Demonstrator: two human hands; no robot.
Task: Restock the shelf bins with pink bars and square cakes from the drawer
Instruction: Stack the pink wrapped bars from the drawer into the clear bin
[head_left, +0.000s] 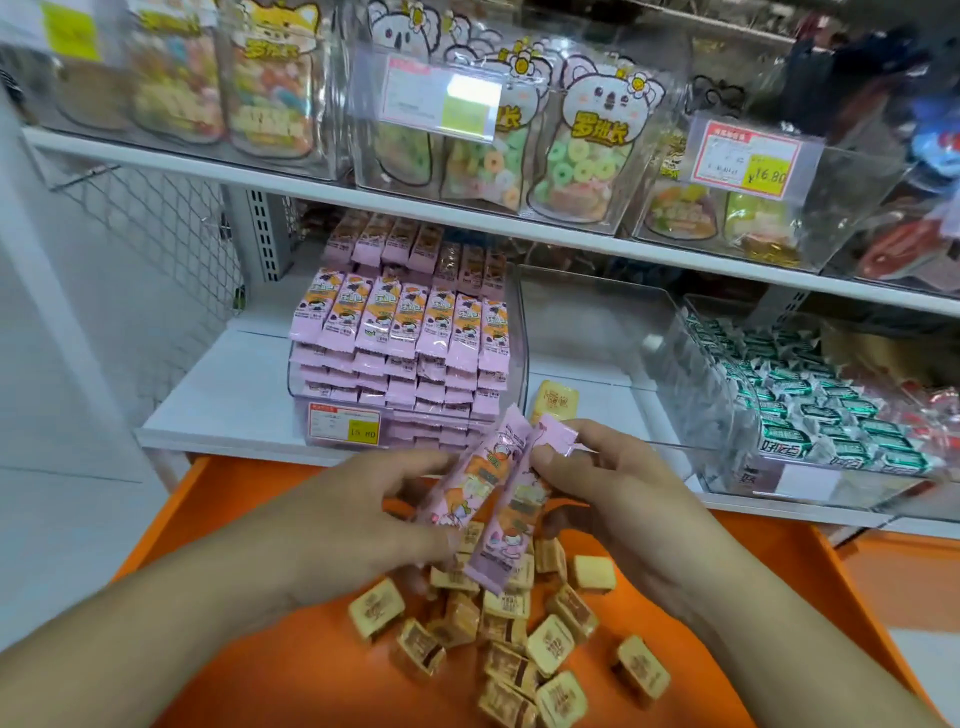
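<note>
I see my left hand (363, 512) and right hand (618, 499) each pinching a glossy pink bar (470, 483), grip narrow, above boxy tan square cakes (519, 639) in the smooth orange drawer (260, 675).

One head-worn camera looked forward and down from close above the orange drawer (270, 675), facing the white shelves (218, 410) straight ahead. Its wide lens bent the edges. There was no second view.
</note>
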